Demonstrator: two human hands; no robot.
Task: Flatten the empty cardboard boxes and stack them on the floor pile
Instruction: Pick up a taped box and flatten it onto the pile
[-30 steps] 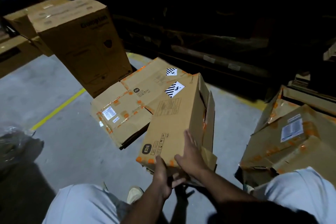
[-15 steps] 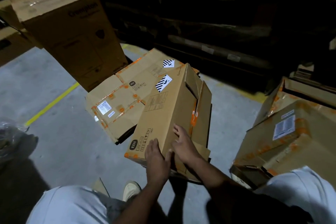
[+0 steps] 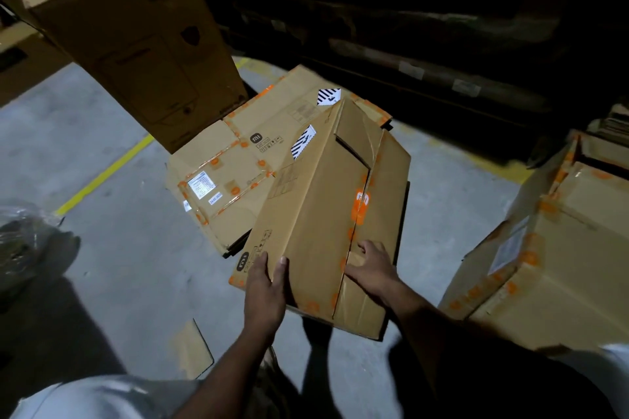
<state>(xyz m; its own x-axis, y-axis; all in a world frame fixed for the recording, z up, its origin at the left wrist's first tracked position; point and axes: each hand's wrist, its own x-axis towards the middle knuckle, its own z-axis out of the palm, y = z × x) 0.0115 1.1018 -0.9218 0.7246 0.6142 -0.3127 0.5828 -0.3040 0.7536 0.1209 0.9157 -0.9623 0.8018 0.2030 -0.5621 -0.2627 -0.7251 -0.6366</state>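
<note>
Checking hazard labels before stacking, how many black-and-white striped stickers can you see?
2: one sticker on the held box, one sticker on the flattened pile behind it. Others may be hidden.

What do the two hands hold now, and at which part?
Both hold the cardboard box at its near end: the left hand lies flat on the top panel, and the right hand curls fingers into the taped flap seam.
</note>
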